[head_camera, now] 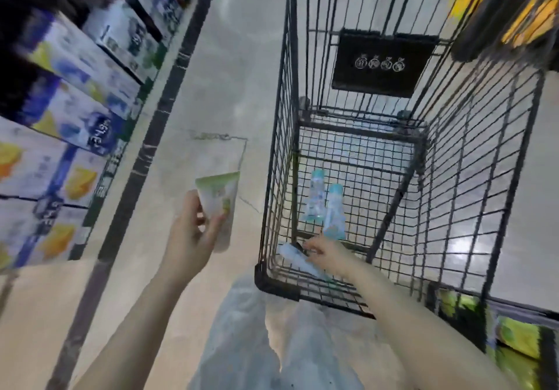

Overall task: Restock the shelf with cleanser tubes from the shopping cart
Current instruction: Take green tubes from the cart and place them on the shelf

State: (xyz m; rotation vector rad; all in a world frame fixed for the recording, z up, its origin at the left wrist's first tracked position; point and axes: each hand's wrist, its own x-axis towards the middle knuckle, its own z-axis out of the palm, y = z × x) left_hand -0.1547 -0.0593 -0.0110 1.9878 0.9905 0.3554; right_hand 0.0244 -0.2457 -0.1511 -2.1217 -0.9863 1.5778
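Pinching a green tube [218, 205], left hand [189, 238] clears the cart [273, 159] rim; right hand [328, 253] grips another inside.

Floor [230, 87]: pale, glossy, stone-like tile with faint joint lines; a bright patch of reflected light [459, 250] at right. Dark border strip [157, 123]: runs diagonally along the foot of the shelving. Boxed goods [75, 65]: white and blue cartons with yellow and orange motifs, stacked at left, blurred. Yellow and black packaging [514, 5]: upper right, indistinct. Green and yellow packs [514, 338]: lower right, blurred.
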